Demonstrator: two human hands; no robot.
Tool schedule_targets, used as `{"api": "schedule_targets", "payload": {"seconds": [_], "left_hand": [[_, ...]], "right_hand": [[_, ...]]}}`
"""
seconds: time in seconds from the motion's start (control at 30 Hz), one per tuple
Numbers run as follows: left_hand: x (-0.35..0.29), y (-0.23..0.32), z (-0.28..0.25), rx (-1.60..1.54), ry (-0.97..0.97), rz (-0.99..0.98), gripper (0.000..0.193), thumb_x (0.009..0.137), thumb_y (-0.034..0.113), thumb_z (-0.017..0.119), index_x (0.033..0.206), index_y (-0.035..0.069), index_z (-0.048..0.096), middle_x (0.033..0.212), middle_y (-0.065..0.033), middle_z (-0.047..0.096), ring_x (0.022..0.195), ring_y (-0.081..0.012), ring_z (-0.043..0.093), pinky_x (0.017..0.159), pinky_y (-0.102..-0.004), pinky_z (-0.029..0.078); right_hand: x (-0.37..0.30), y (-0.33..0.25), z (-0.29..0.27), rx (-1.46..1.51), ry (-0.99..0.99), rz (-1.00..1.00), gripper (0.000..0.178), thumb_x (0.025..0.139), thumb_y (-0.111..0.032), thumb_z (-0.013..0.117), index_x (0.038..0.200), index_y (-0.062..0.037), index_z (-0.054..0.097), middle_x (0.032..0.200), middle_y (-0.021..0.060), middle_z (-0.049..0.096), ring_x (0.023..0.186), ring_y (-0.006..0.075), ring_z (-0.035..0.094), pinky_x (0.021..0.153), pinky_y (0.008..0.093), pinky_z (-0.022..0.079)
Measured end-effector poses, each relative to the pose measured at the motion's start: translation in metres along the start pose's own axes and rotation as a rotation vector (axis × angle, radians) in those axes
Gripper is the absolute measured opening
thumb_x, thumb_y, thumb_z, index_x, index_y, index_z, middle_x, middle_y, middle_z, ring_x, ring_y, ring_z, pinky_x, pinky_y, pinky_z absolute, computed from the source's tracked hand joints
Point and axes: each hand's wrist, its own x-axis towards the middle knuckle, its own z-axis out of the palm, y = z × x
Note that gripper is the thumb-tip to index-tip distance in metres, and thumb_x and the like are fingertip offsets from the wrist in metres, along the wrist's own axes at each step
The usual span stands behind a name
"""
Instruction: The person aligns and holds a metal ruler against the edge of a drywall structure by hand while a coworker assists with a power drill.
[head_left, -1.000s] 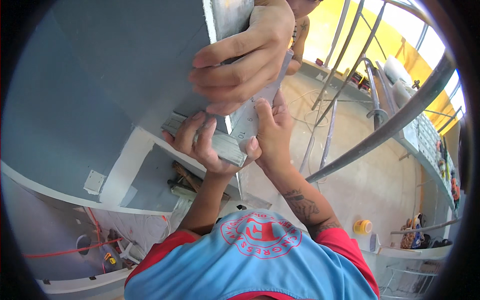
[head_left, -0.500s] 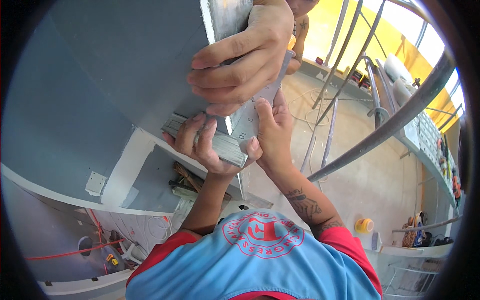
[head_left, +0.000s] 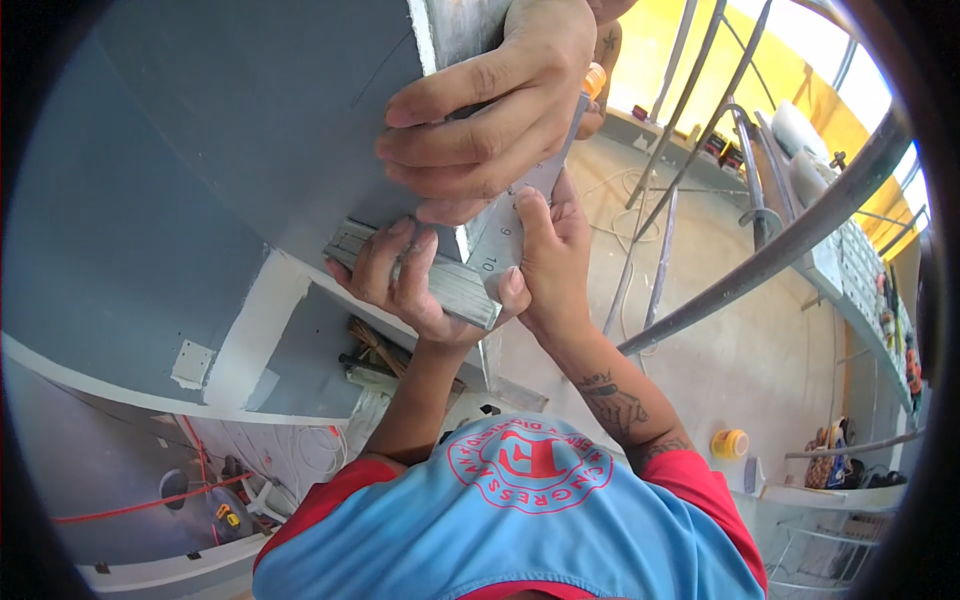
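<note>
A try square, or something much like one, is between my hands at the lower corner of a grey wall panel (head_left: 250,140). My left hand (head_left: 400,275) is closed around its grey-green ridged stock (head_left: 460,290). My right hand (head_left: 555,250) pinches the marked metal blade (head_left: 495,235), thumb on its face. Whether stock and blade are joined is hidden by fingers. Just above, a co-worker's hand (head_left: 500,110) curls over the panel's white raw edge (head_left: 422,40) and covers part of the blade.
Metal scaffold tubes (head_left: 770,245) slant across the right. Beyond stands a long ledge (head_left: 850,270) with tools. A yellow tub (head_left: 729,444) sits on the floor, where a pale cable (head_left: 625,215) loops. At lower left runs a red cord (head_left: 150,503); wood scraps (head_left: 375,350) lie below the panel.
The co-worker's hand and the square have shifted slightly to the right in the view. An orange object beside the co-worker shows more. Both my hands keep the same grip.
</note>
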Motion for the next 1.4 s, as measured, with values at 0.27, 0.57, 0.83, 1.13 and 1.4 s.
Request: {"api": "schedule_targets", "payload": {"seconds": [0.27,0.57,0.83,1.13,1.4], "left_hand": [[0.0009,0.0005,0.0003,-0.016,-0.001,0.008,0.072,0.079,0.058,0.061,0.122,0.004,0.043,0.12,-0.0144,0.043,0.119,-0.0284,0.039,0.112,-0.0567,0.013],[-0.0007,0.0015,0.0,-0.016,-0.011,-0.002,0.072,0.08,0.057,0.061,0.122,0.002,0.043,0.12,-0.0154,0.042,0.116,-0.028,0.04,0.107,-0.0553,0.021],[-0.0006,-0.0002,0.0026,0.031,0.001,0.015,0.072,0.081,0.06,0.057,0.121,0.001,0.043,0.118,-0.0154,0.044,0.114,-0.0268,0.041,0.105,-0.054,0.023],[-0.0015,0.0025,0.0081,-0.004,0.111,-0.034,0.066,0.079,0.061,0.057,0.115,0.007,0.048,0.113,-0.013,0.047,0.116,-0.0268,0.044,0.113,-0.0593,0.013],[-0.0021,-0.0004,-0.0013,0.068,-0.005,0.02,0.076,0.08,0.065,0.056,0.12,0.001,0.045,0.114,-0.0151,0.045,0.114,-0.0286,0.042,0.109,-0.0541,0.019]], "right_hand": [[0.0001,-0.0018,-0.0006,0.003,-0.001,-0.003,0.032,0.097,-0.008,0.043,0.128,0.0014,0.044,0.112,0.0097,0.061,0.093,0.0105,0.062,0.081,0.025,0.052],[0.0003,-0.0033,0.001,0.024,0.008,0.012,0.032,0.097,-0.007,0.044,0.128,0.0019,0.043,0.111,0.0096,0.062,0.09,0.0101,0.062,0.079,0.0246,0.052],[0.0012,-0.0018,0.0013,0.018,0.008,-0.001,0.034,0.096,-0.007,0.044,0.129,0.0026,0.041,0.114,0.0113,0.06,0.095,0.0114,0.062,0.082,0.026,0.051],[0.001,0.0008,0.0009,0.017,0.016,-0.016,0.037,0.096,-0.006,0.043,0.132,0.0031,0.04,0.115,0.0118,0.06,0.097,0.0124,0.061,0.085,0.0268,0.05],[-0.0008,-0.004,-0.0013,-0.041,0.001,-0.005,0.036,0.096,-0.006,0.045,0.13,0.0039,0.042,0.109,0.0095,0.061,0.094,0.0104,0.057,0.082,0.0248,0.046]]}}
